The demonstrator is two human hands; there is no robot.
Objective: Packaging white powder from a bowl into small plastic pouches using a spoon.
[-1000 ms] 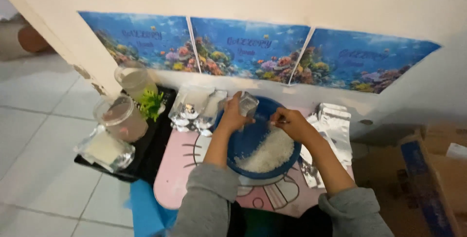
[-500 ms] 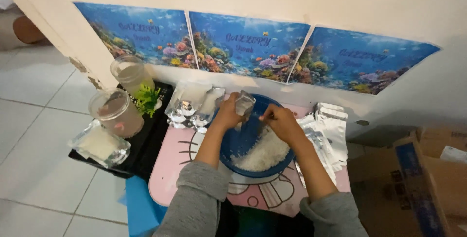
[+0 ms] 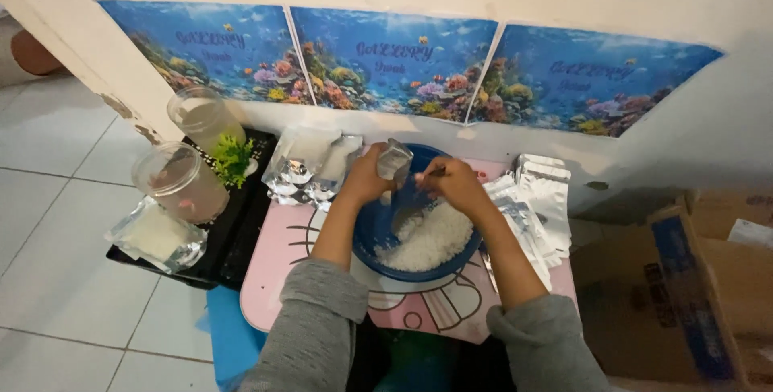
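Silver foil pouch (image 3: 394, 158) sits clamped in the left hand (image 3: 364, 179), mouth tilted over the round blue plastic bowl (image 3: 374, 235) of white grains (image 3: 427, 239), likely so spills fall back; right hand (image 3: 452, 183) fingers pinch a spoon (image 3: 407, 213) dipped into them.

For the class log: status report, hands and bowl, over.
Left hand grips small silver pouch. Right hand holds scoop over white grains in blue bowl. Nothing obstructing.

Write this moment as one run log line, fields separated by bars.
left hand: holds small silver pouch | right hand: holds scoop | blue bowl: white grains | pink table
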